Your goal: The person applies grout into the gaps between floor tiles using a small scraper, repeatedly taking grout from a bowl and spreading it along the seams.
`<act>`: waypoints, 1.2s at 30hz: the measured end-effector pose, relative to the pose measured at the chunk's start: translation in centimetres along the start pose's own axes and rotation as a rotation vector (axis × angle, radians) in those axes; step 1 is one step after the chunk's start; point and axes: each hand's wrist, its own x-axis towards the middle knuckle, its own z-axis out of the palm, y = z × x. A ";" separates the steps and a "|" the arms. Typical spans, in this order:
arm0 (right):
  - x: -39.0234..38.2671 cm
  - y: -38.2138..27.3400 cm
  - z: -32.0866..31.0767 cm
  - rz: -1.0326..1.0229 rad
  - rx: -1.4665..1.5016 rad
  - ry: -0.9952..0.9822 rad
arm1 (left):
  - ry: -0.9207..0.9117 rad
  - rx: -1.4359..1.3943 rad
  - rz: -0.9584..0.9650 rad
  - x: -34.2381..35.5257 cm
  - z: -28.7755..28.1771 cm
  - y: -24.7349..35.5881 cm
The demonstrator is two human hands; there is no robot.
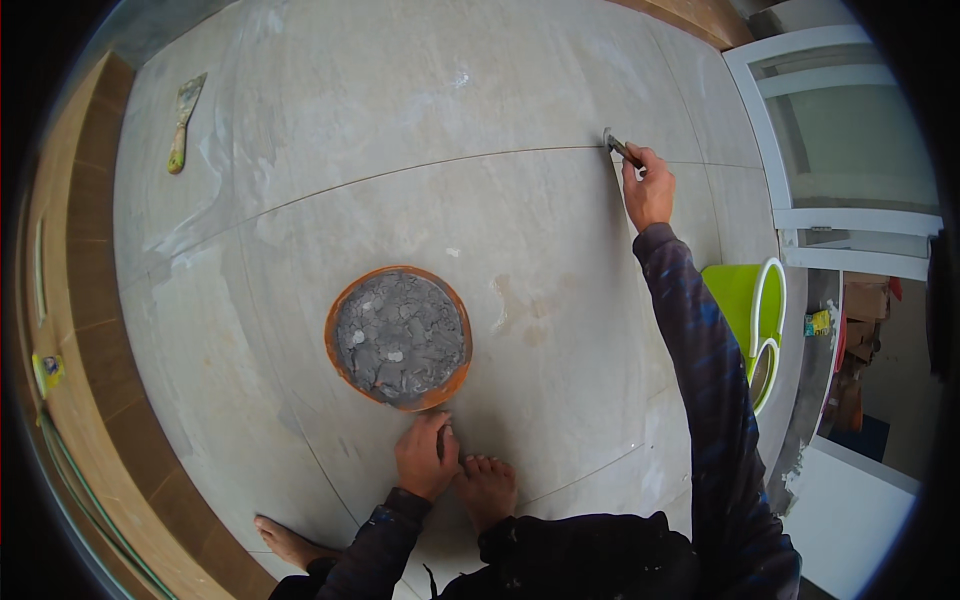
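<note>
On the pale tiled wall or floor surface, my right hand [650, 188] reaches far out, its fingers wrapped round a small hand tool [626, 153] with a dark handle. The tool's narrow greyish head meets the tile joint [560, 149]; its exact kind is too small to tell. An orange-brown bowl [456, 383] holds lumpy grey grout or mortar [400, 330] with a few pale bits on top. My left hand [427, 458] is closed just below the bowl's near rim; whether it grips the rim or something else is hidden.
A putty knife [181, 140] with a dirty blade lies at the far left. Beside my right forearm stands a lime-green bucket [732, 300] with white trim. Brown tiled edging [105, 300] runs along the left, and a white-framed door [840, 130] stands at right. My bare feet are near the bowl.
</note>
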 end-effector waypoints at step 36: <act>-4.5 -16.7 7.1 -0.290 -0.118 -0.057 | 0.024 0.075 0.054 0.2 1.1 -1.5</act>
